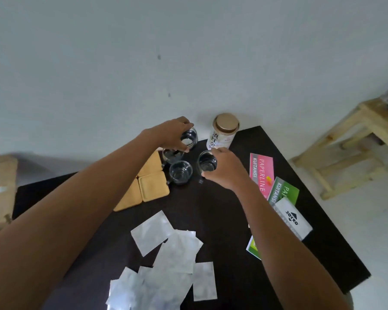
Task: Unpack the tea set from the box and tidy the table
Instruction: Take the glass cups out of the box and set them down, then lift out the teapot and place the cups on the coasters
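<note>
Foil sachets (pixel 166 265) — hands grip two glass cups.

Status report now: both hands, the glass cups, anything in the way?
Left hand grips far glass cup. Right hand grips near-right cup. Two more cups between them, crowded. Tea tin close behind.

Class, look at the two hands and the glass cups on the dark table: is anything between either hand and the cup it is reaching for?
Nothing visible. The left hand is already on the far glass cup, and the right hand is already on the near-right glass cup. Two other cups stand between them, blocking neither.
</note>
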